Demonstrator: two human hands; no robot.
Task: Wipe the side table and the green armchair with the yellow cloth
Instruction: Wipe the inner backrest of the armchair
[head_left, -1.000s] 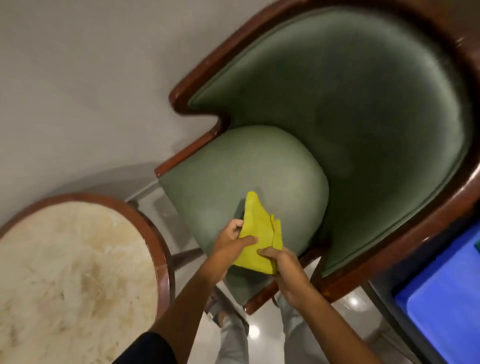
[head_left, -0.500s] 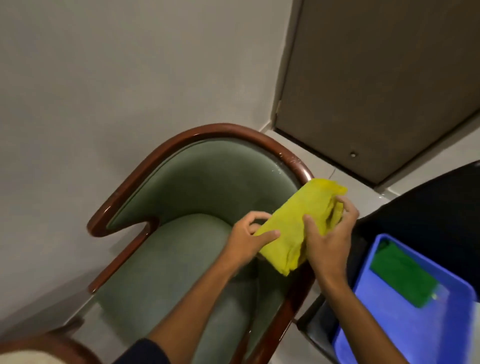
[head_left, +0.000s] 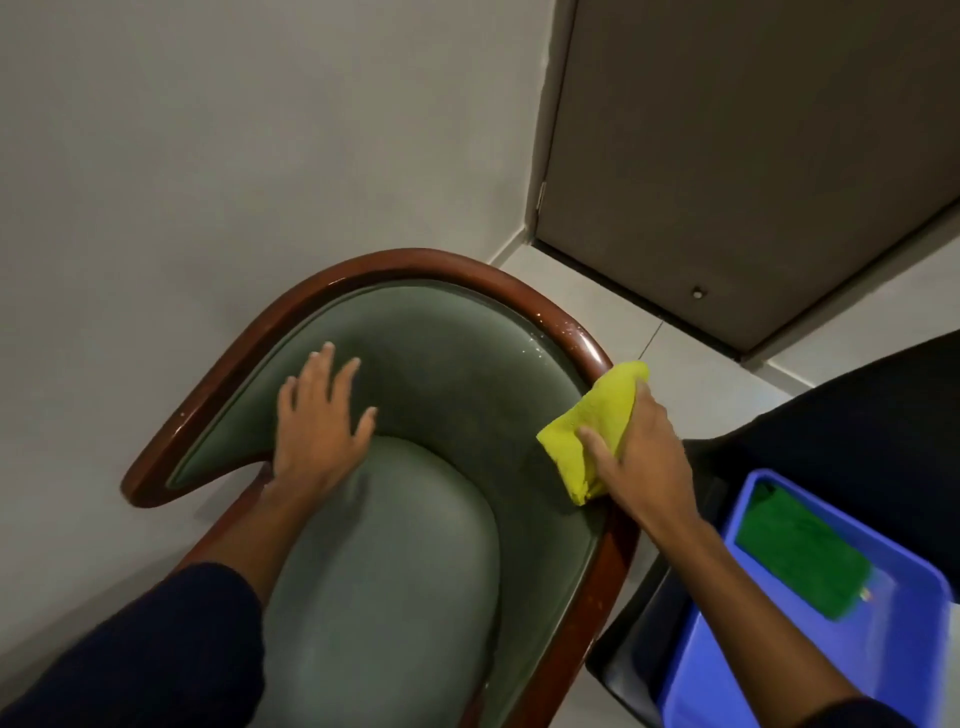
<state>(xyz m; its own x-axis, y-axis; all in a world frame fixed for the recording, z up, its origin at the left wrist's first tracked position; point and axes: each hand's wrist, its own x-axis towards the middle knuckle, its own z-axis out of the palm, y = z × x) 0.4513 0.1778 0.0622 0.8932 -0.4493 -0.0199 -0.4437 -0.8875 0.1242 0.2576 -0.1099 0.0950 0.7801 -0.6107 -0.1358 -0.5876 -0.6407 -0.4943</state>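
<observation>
The green armchair (head_left: 395, 561) with a curved dark wooden rim fills the lower middle of the head view. A folded yellow cloth (head_left: 589, 421) lies against the right side of that wooden rim, pressed there by my right hand (head_left: 641, 457), which grips it. My left hand (head_left: 319, 421) rests flat with fingers spread on the green inner backrest at the left, just above the seat cushion, holding nothing. The side table is out of view.
A blue plastic tray (head_left: 810, 644) holding a green pad (head_left: 802, 561) sits at the lower right on a dark surface (head_left: 852, 415). A plain wall stands behind the chair, and a brown door (head_left: 753, 156) is at the upper right.
My left hand let go of the cloth and moved to the backrest on the left. My right hand alone carried the cloth onto the chair's right wooden rim. The view shifted away from the side table.
</observation>
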